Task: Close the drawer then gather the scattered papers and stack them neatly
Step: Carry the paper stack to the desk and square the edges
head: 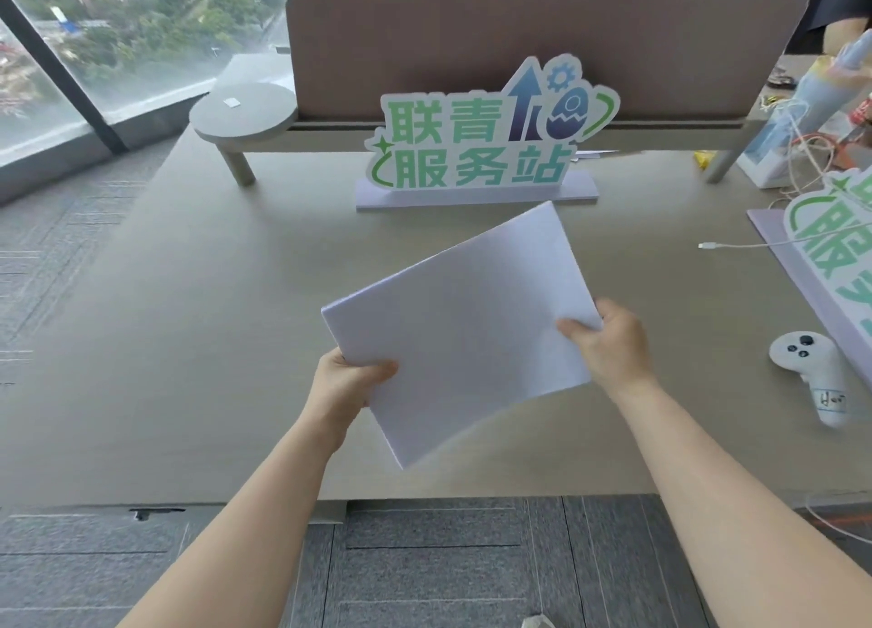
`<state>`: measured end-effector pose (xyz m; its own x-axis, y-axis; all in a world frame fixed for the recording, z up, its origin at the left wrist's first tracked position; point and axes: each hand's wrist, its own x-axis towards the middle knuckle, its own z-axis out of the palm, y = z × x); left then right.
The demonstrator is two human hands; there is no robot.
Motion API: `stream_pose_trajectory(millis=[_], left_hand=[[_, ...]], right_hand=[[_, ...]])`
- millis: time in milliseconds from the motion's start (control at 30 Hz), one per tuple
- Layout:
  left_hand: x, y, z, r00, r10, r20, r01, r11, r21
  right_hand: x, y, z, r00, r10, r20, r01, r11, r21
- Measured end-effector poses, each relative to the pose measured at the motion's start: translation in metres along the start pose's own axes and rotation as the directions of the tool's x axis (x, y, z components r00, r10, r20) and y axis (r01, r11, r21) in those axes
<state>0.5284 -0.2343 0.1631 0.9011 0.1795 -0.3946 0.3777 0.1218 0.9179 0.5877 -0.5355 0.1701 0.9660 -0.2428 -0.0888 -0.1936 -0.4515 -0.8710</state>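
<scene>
A stack of white papers point(465, 330) hangs tilted above the middle of the desk point(198, 344), held in both hands. My left hand point(351, 382) grips its near left corner with the thumb on top. My right hand point(611, 344) pinches its right edge, thumb on the top sheet. The sheets lie together with their edges roughly lined up. No loose paper lies on the desk in front of me. No drawer is in view.
A green and white cut-out sign point(481, 146) stands at the back before a brown divider panel point(519, 47). A second sign point(830, 250) lies at the right, with a white cable point(726, 246) and a white controller point(816, 377). A round shelf point(243, 111) sits back left.
</scene>
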Motion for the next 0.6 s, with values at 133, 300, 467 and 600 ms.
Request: stream_pose_trajectory(millis=[133, 300, 467, 600], left_hand=[[0.001, 0.001, -0.024, 1.000, -0.015, -0.006, 0.015, 1.000, -0.012], [0.012, 0.008, -0.031, 1.000, -0.003, 0.022, 0.001, 0.993, 0.119], [0.028, 0.014, -0.022, 0.995, -0.011, 0.098, -0.030, 0.916, 0.401], [0.031, 0.014, -0.018, 0.996, -0.044, 0.077, 0.012, 0.925, 0.381]], right_hand=[[0.015, -0.034, -0.007, 0.983, -0.082, 0.162, 0.091, 0.994, -0.054], [0.023, -0.055, 0.000, 0.956, -0.158, 0.246, 0.213, 0.954, -0.212], [0.030, -0.064, 0.007, 0.939, -0.176, 0.296, 0.242, 0.949, -0.204], [0.042, -0.067, 0.012, 0.945, -0.190, 0.264, 0.243, 0.953, -0.183]])
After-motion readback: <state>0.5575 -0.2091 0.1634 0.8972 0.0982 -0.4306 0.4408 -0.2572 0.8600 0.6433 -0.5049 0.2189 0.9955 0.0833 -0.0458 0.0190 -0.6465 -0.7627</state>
